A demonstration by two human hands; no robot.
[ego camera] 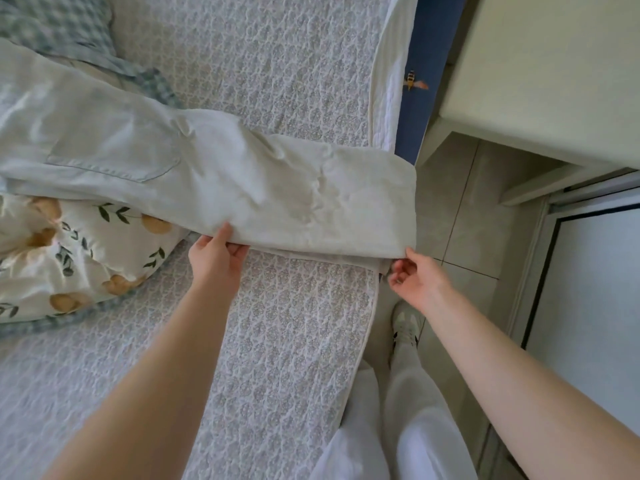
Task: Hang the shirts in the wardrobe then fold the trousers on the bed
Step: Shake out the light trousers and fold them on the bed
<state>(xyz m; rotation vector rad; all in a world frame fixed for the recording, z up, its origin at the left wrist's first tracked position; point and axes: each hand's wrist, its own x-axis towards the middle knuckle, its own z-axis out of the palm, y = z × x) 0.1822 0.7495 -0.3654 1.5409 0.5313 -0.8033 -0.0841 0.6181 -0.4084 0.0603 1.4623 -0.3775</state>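
Observation:
Pale cream trousers [214, 174] lie across the bed [277, 341], the leg end folded over near the bed's right edge and a back pocket showing on the left. My left hand [216, 256] grips the near edge of the folded legs, thumb on top and fingers under the cloth. At the fold's near right corner my right hand [414, 277] pinches the fabric, where the corner overhangs the bed edge.
A floral pillow [69, 251] lies left of my left hand, partly under the trousers. A blue checked cloth [59, 32] sits at the back left. White furniture [540, 64] and a tiled floor [460, 209] are to the right; my own legs stand beside the bed.

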